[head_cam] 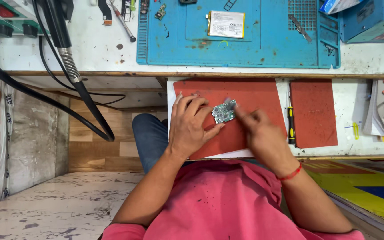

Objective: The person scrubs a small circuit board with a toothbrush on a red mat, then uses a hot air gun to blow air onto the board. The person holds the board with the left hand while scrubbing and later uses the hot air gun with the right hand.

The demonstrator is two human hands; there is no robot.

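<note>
Centrally, the left hand pinches a small green circuit board by its edge — thumb below, fingers curled over the near side — and steadies it on the red mat beneath both hands. The right hand meets the board from its other side, fingertips closed at the board's upper corner; motion blur hides whether they grip a thin tool or only the board's edge, so this cannot be told.

Risks, as judged from the pose: the board is held only by a light pinch, so pressure from the right hand could pivot it out of the left thumb's hold and slide it across the mat; force at one corner could also flex the thin board.

Just right of the right hand lies a yellow-and-black screwdriver on the tabletop, beside a second red mat. Beyond the hands sits a blue tray mat with moulded compartments — in its main well a flat phone battery; small parts occupy the far pockets, too small to identify.
</note>
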